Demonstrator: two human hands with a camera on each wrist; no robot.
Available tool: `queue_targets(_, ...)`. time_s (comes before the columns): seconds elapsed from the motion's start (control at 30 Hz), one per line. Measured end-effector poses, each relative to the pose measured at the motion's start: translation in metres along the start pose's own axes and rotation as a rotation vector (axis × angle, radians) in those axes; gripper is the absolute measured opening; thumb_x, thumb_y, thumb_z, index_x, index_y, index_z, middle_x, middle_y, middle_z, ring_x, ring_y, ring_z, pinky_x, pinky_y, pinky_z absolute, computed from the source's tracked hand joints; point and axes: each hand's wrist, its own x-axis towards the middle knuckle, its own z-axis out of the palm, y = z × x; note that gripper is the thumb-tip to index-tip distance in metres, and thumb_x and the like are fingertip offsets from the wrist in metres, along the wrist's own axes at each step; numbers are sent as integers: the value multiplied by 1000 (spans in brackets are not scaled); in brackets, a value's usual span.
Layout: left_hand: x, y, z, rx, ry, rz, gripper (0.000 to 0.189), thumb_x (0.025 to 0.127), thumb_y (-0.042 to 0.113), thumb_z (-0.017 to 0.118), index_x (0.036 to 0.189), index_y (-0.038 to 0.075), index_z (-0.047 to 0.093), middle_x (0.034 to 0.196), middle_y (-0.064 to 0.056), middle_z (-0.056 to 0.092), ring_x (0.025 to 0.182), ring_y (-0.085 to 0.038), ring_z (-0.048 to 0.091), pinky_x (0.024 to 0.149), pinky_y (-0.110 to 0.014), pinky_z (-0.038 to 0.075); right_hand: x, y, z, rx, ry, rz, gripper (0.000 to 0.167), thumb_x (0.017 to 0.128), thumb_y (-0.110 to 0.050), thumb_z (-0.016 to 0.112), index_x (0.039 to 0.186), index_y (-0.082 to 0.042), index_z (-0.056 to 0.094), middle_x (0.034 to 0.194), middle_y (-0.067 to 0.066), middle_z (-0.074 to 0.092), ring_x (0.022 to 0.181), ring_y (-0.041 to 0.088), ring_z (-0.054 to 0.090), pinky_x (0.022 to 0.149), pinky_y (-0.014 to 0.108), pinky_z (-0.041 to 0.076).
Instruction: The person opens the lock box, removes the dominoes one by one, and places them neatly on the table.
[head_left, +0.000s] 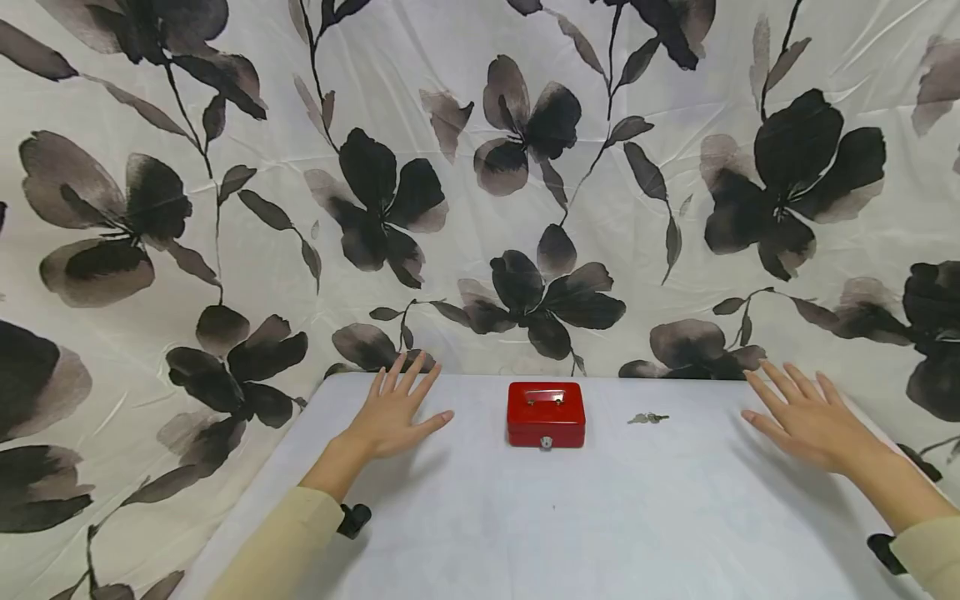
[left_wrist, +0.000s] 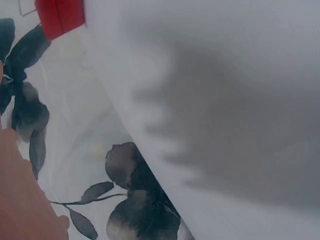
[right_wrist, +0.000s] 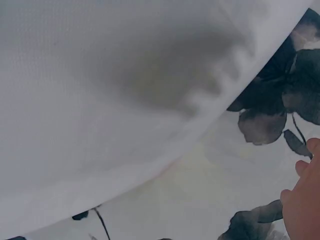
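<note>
A red cash box (head_left: 546, 425) with a silver lid handle and a round front lock stands closed at the far middle of the white table. Right of it lies a small bunch of keys (head_left: 648, 418). My left hand (head_left: 396, 417), fingers spread, hovers over the table left of the box and casts a shadow. On the far right, my right hand (head_left: 806, 421) is likewise spread, to the right of the keys. Neither hand holds anything. Part of the red box (left_wrist: 62, 17) shows at the top of the left wrist view.
The white table (head_left: 555, 533) ends at a far edge just behind the box. Behind it hangs a white cloth (head_left: 420, 50) printed with dark flowers. Dark bands (head_left: 354, 521) sit at the wrists by the pale sleeves (head_left: 281, 546).
</note>
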Motion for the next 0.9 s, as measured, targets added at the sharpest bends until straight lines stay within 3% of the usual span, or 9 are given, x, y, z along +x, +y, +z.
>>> queue_targets(0.13,5,4,2,1,14,7,90,95,77,39,165,25,18,172,-5,7,157,-37,1,122,-64,3,0,-2,2,20,40,-32,73,108,-46,45,159,2,25,164,30,19,151,54,8,117,66,-16)
queue_targets(0.27,6,9,4,-10,17,9,90,95,76,42,165,24,18,172,-6,6,157,-38,2,122,-65,4,1,-4,7,44,85,-67,72,107,-43,49,159,1,26,163,30,21,150,54,11,117,68,-12)
queue_targets(0.57,10,19,11,-46,1,12,89,97,75,40,165,23,16,173,-5,2,157,-37,0,122,-65,4,6,-15,13,90,70,-70,73,104,-42,56,156,3,32,161,31,24,148,56,16,118,69,-7)
queue_targets(0.7,14,27,11,-78,-16,3,90,96,75,41,166,25,13,173,-4,0,157,-37,-2,123,-63,3,11,-20,15,104,83,-107,75,99,-37,65,154,4,35,158,33,28,143,58,24,116,73,3)
queue_targets(0.9,16,38,11,-186,-29,6,95,93,73,49,166,27,10,173,-4,-1,157,-39,3,121,-66,11,14,-26,18,153,80,-140,75,94,-29,72,151,7,38,153,36,31,138,58,30,108,75,21)
